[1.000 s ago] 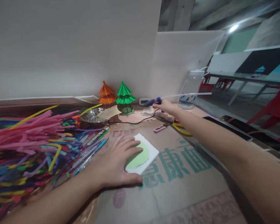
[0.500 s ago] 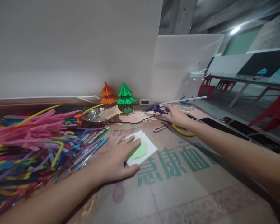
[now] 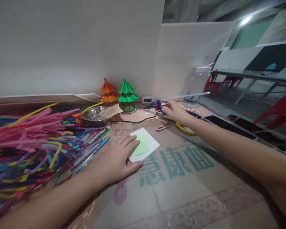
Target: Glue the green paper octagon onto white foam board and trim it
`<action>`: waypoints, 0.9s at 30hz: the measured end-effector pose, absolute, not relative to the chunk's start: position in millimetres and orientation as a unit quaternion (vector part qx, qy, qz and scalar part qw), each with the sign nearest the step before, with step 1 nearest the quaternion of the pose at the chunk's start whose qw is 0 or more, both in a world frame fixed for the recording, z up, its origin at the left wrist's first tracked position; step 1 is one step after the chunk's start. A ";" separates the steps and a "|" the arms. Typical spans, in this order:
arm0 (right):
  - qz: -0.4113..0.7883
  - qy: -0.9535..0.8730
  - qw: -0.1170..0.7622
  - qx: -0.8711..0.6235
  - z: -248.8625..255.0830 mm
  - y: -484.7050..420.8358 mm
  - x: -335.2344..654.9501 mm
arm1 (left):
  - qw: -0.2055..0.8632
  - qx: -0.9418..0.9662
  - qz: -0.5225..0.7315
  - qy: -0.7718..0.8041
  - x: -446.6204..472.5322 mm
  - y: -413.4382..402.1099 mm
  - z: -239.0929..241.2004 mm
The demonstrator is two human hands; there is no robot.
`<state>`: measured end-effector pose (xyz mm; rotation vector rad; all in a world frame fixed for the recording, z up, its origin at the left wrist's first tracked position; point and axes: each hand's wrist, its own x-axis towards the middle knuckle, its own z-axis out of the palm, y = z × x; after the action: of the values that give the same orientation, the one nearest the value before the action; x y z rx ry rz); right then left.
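My left hand (image 3: 120,156) lies flat with its fingers spread, the fingertips at the left edge of a white square block (image 3: 153,147). On that block sits a pale green paper piece (image 3: 143,144), partly under my fingers. Farther off, at the back right, my right hand (image 3: 177,111) is closed around a dark blue hot glue gun (image 3: 157,104), whose nozzle points left. A long translucent glue stick (image 3: 193,94) sticks out behind it to the right, and its black cord (image 3: 135,122) runs left over the table.
Pink pipe cleaners (image 3: 38,130) and other coloured ones heap up at the left, beside pens (image 3: 92,155). An orange pagoda model (image 3: 108,92), a green one (image 3: 127,95), a metal bowl (image 3: 91,115), a small clock (image 3: 147,100), a pink cutter (image 3: 162,127) and a bottle (image 3: 196,86) stand or lie around.
The view has tilted a little, so most things sit slightly higher. My right hand has shifted forward and left around the glue gun. My left hand's fingers have drawn back slightly on the green paper.
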<state>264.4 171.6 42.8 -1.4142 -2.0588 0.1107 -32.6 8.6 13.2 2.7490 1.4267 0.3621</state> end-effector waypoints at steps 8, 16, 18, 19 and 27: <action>0.060 -0.722 0.235 -0.649 35.5 209.4 271.8 | 0.013 0.880 0.112 0.462 -32.2 8.0 13.0; 0.120 -0.764 0.163 -0.613 37.5 236.0 243.1 | 0.018 0.880 0.108 0.463 -31.3 8.7 13.4; 0.123 -0.770 0.166 -0.604 37.1 238.0 233.9 | 0.015 0.879 0.117 0.461 -32.2 9.0 11.5; 0.124 -0.772 0.168 -0.600 37.2 238.5 230.5 | 0.013 0.879 0.121 0.461 -32.7 9.0 10.6; 0.146 -0.795 0.156 -0.568 40.0 238.9 239.9 | 0.023 0.881 0.120 0.458 -31.9 8.3 13.3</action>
<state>239.9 238.9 40.0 -1.6261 -2.2762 0.4170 -31.9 8.3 13.3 2.7273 1.4181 0.3720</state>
